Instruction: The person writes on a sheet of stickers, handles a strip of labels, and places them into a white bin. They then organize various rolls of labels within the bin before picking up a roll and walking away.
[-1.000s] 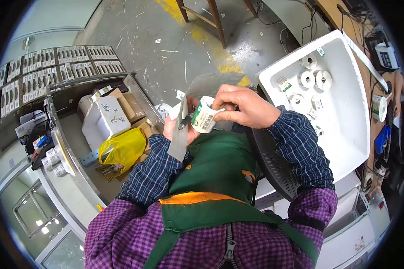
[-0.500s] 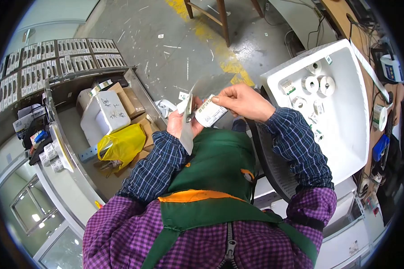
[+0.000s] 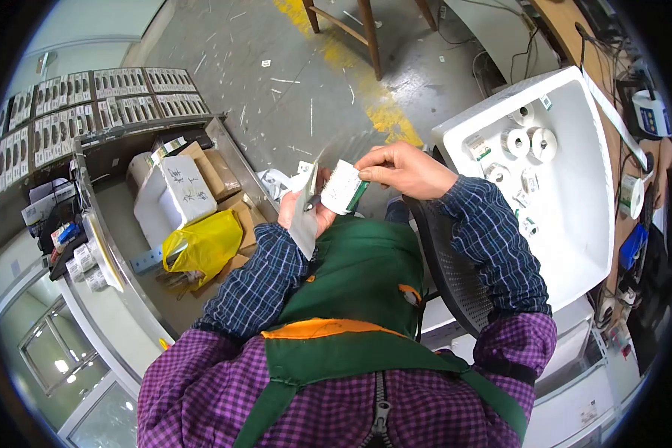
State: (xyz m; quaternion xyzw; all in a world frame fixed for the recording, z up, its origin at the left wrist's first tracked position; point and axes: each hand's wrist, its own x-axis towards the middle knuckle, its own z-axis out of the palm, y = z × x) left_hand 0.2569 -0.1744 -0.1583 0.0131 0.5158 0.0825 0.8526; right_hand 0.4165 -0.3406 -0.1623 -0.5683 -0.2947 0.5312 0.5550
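My left hand (image 3: 294, 212) is wrapped round a thin grey sheet (image 3: 305, 216) that stands nearly edge-on to the camera. Just right of that sheet is a white roll of labels (image 3: 341, 188) with green print along its right side. My right hand (image 3: 403, 170) pinches the upper right edge of this roll between thumb and fingers. A small dark object, too small to name, shows between the sheet and the roll. The left fingers are partly hidden behind sheet and roll.
A white tub (image 3: 567, 216) with several label rolls stands at the right, beside a black chair (image 3: 455, 276). At the left, a metal-edged bin (image 3: 145, 299) holds a yellow bag (image 3: 204, 243), a white container and cardboard. Trays of labelled items (image 3: 67, 119) lie beyond; a wooden stool (image 3: 367, 37) is ahead.
The roll has turned, so its printed face gives way to a mostly white face with a green edge. My right hand has shifted slightly, still pinching it.
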